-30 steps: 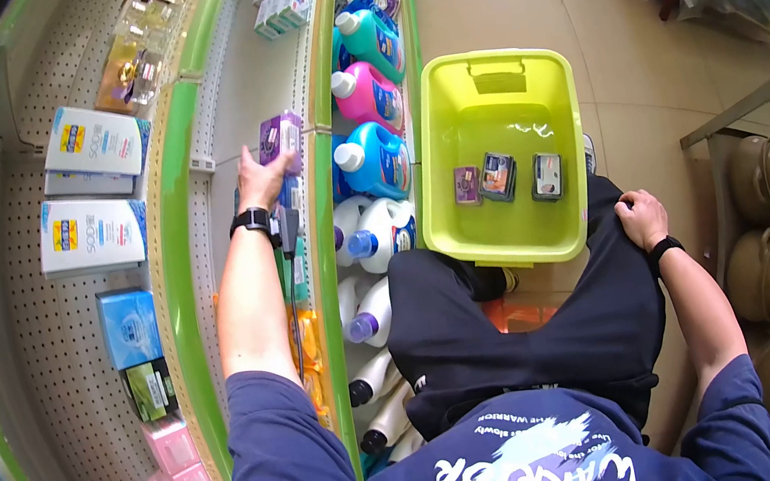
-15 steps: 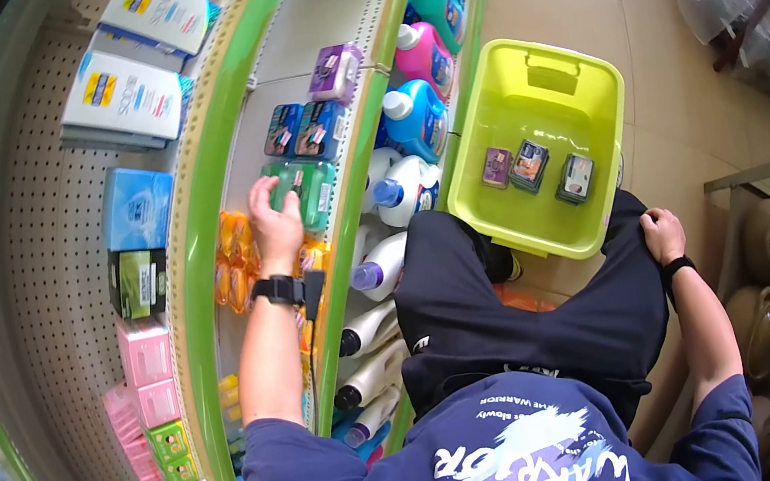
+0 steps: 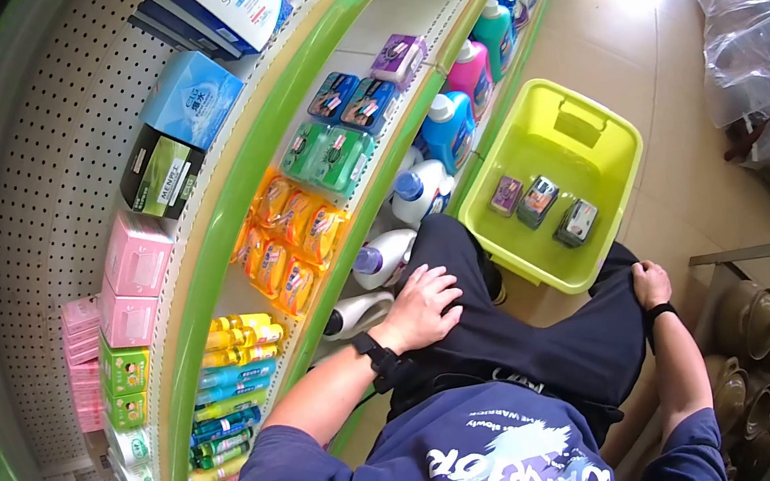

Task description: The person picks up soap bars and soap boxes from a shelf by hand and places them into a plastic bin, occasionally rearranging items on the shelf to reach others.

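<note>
My left hand [image 3: 423,309] lies spread on my left thigh, holding nothing. On the right knee rests my right hand [image 3: 652,285], its fingers curled over the dark trouser cloth. Between my knees and the shelf stands a yellow-green bin [image 3: 617,204] with small stacks of soap inside: a purple pack [image 3: 505,195], a dark stack [image 3: 538,200] and another dark stack [image 3: 577,222]. On the shelf, green soap packs [image 3: 329,157] sit beside blue packs [image 3: 353,101], a purple pack [image 3: 397,57] and orange packs [image 3: 293,242].
White bottles [image 3: 422,191] and a blue bottle [image 3: 448,130] line the lower shelf. Boxes, among them a light blue one [image 3: 194,100], stand on the upper shelf [image 3: 232,164]. Brown pots [image 3: 746,320] fill a rack at the right; plastic sheeting [image 3: 743,33] hangs beyond.
My left hand has left the green soap packs on the shelf and come down onto my thigh, empty. The view has shifted, showing more of the shelf. My right hand stays on the knee.
</note>
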The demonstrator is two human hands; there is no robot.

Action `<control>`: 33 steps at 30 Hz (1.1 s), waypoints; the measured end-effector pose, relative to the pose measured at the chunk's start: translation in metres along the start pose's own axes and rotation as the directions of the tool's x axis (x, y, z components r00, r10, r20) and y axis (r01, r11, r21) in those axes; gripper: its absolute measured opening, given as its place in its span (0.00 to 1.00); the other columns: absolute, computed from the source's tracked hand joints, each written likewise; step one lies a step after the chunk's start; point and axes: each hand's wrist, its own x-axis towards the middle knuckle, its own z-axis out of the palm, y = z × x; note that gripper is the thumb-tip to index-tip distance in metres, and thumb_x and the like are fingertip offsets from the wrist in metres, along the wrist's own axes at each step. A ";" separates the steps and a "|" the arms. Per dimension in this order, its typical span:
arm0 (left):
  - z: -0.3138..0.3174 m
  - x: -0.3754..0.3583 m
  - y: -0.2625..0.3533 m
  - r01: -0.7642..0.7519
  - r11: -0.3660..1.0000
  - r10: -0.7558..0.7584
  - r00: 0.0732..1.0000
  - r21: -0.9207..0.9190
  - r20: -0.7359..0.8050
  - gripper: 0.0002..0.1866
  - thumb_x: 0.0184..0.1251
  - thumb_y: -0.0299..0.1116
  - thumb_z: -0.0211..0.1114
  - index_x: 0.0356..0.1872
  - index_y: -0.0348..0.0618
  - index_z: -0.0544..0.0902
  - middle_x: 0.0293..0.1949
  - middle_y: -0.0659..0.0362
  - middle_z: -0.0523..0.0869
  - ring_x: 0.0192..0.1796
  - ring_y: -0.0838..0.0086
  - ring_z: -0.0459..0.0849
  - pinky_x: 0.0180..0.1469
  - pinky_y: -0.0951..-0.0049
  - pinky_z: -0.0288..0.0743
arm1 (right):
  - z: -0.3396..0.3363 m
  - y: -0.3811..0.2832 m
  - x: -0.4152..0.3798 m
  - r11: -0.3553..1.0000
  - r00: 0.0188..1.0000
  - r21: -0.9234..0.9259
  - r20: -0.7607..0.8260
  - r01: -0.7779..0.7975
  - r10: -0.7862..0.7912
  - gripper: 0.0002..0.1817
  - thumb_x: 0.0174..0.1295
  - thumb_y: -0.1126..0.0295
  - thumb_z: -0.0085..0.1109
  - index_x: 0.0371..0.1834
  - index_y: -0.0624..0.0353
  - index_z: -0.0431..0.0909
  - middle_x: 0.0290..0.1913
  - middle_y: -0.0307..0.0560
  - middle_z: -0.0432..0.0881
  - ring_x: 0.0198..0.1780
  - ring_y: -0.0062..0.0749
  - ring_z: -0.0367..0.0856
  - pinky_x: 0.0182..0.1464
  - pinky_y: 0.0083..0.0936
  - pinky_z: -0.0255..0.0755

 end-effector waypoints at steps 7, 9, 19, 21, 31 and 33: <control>-0.026 0.023 -0.013 0.025 0.968 0.024 0.982 -0.250 0.188 0.19 0.58 0.35 0.71 0.50 0.40 0.84 0.53 0.52 0.84 0.62 0.58 0.77 0.68 0.60 0.68 | -0.002 -0.001 -0.014 1.000 1.000 0.010 -0.002 -0.014 0.014 0.25 0.63 0.51 0.46 0.48 0.58 0.84 0.52 0.59 0.82 0.56 0.50 0.80 0.61 0.40 0.71; -0.033 0.029 -0.011 0.023 0.964 -0.003 0.997 -0.266 0.076 0.17 0.58 0.32 0.70 0.49 0.38 0.83 0.50 0.50 0.85 0.56 0.57 0.81 0.62 0.62 0.74 | -0.004 0.002 -0.016 0.999 1.000 0.031 0.007 -0.021 0.021 0.26 0.63 0.50 0.46 0.49 0.58 0.84 0.50 0.60 0.83 0.55 0.52 0.80 0.61 0.41 0.71; -0.031 0.119 0.005 -0.025 0.970 0.046 0.995 -0.240 0.084 0.15 0.60 0.29 0.67 0.48 0.35 0.84 0.46 0.47 0.87 0.52 0.57 0.85 0.58 0.65 0.76 | -0.015 0.012 -0.018 0.989 0.996 0.135 0.073 -0.055 0.045 0.25 0.61 0.50 0.47 0.46 0.57 0.86 0.50 0.58 0.84 0.55 0.50 0.80 0.61 0.41 0.72; -0.012 0.146 0.006 -0.053 0.978 0.082 0.987 -0.200 0.139 0.16 0.61 0.29 0.67 0.49 0.34 0.83 0.47 0.46 0.87 0.52 0.57 0.85 0.58 0.66 0.76 | -0.008 0.016 -0.018 0.983 0.999 0.179 0.040 -0.042 0.035 0.25 0.61 0.50 0.48 0.48 0.57 0.85 0.50 0.57 0.84 0.56 0.49 0.80 0.61 0.40 0.72; 0.098 0.198 0.147 0.325 0.571 0.171 0.851 -0.754 0.496 0.26 0.69 0.35 0.66 0.62 0.29 0.73 0.53 0.50 0.83 0.55 0.71 0.82 0.57 0.70 0.75 | -0.058 -0.026 0.010 0.881 0.995 0.466 -0.019 -0.080 0.100 0.22 0.55 0.53 0.57 0.44 0.57 0.86 0.45 0.56 0.87 0.50 0.50 0.84 0.56 0.39 0.77; 0.102 0.201 0.169 0.525 0.127 0.085 0.839 -0.841 0.537 0.26 0.74 0.38 0.61 0.67 0.35 0.69 0.59 0.53 0.80 0.61 0.70 0.78 0.62 0.68 0.72 | -0.077 -0.052 0.007 0.782 0.989 0.620 -0.141 0.060 0.036 0.22 0.55 0.54 0.59 0.44 0.61 0.86 0.43 0.56 0.87 0.47 0.49 0.86 0.54 0.38 0.78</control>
